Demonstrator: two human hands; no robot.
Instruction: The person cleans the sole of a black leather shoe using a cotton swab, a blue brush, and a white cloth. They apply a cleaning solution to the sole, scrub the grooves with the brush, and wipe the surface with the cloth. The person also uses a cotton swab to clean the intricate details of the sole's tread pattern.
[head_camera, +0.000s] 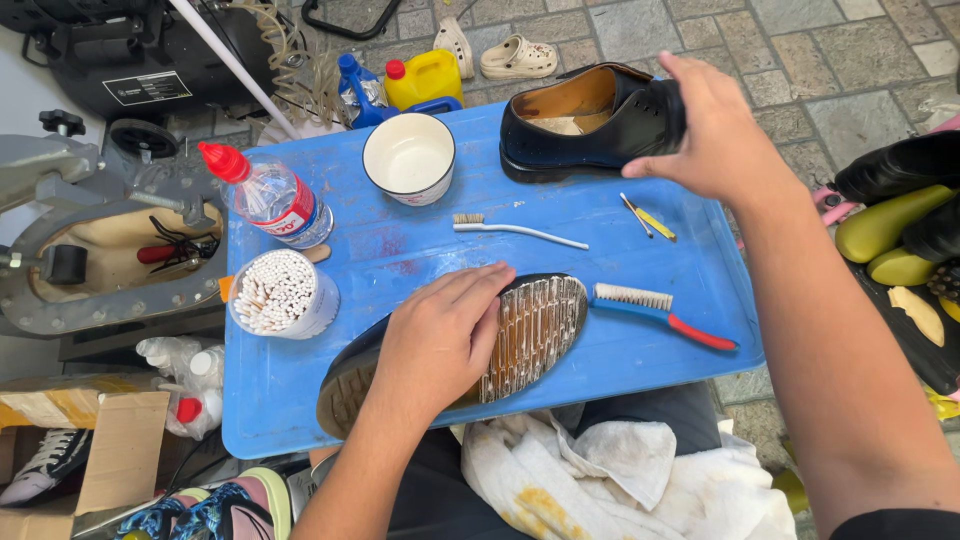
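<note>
**Two black shoes handled over a blue tray**

Nearest, a stained white cloth (610, 470) lies across the person's lap. Just beyond, the left hand (440, 340) presses flat, fingers unclenched, on an upturned shoe (520, 335), its pale-smeared sole facing up on the blue tray (640, 350). A red-handled brush (660, 312) lies beside the toe. Farther off, a white toothbrush (515, 230), a white cup (408, 157) and a tub of cotton swabs (278, 292). At the far edge, the right hand (715, 125) grasps the second black shoe (580, 125) by its toe, upright. Sole cleaning seems under way; setting that shoe steady appears to call for a level, gentle hold.
</note>
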